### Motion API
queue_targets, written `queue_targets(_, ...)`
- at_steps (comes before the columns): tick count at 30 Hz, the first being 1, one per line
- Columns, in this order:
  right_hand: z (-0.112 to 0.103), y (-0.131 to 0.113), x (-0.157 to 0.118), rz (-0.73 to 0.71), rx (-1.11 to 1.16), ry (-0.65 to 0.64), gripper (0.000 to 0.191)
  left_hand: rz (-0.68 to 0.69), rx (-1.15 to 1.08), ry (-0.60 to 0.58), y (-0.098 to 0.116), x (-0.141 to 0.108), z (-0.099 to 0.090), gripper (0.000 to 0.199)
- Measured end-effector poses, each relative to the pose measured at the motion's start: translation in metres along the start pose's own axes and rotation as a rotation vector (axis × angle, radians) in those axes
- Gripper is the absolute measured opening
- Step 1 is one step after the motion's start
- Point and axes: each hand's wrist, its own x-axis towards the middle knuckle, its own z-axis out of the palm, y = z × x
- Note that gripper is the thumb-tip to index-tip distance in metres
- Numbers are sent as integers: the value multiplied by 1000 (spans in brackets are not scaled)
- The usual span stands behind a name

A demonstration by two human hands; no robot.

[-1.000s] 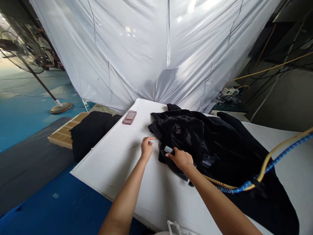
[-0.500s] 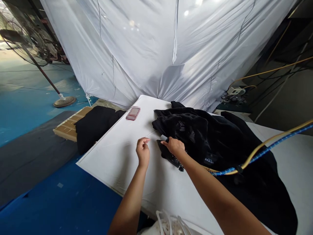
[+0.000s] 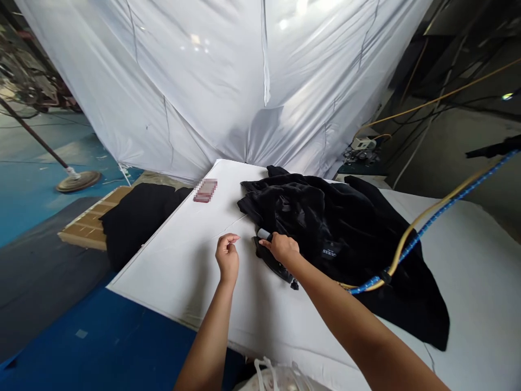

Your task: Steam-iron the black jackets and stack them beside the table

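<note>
Head view: what does the right grip have?

It is closed round a small tool, whose pale grey end sticks out past the fingers towards the left grip

And that left one?

Its fingers are curled, with thumb and forefinger close together, raised just beside the tool. I cannot tell whether anything is pinched there

Where is the black garment?

Spread in folds on the white worktop, beyond the right grip and off to its right. A dark label with pale lettering shows among the folds, upside down from here

What crosses it?

A yellow hose and a blue hose, bound together over its right part

Anything farther out?

A blurred reddish item lies near the worktop's left edge. Past that edge, dark cloth partly covers a cardboard box. White sheeting hangs behind everything, and a round stand base sits on the blue floor at far left
</note>
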Motion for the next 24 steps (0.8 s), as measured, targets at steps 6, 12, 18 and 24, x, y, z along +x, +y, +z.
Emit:
queue_targets(6,1,48,-24,105,-4,36,64,9,-38,-93,4,-10,20,28)
queue_targets(12,1,95,-46,213,3,60,66,-53,195,-181,-15,-22,38,27)
queue_targets(18,-6,125,-65,269,17,32,66,-259,533,-398,-43,-13,53,22)
queue_targets(24,-9,133,-77,122,-42,-17,62,-316,607,-478,-46,8,80,35)
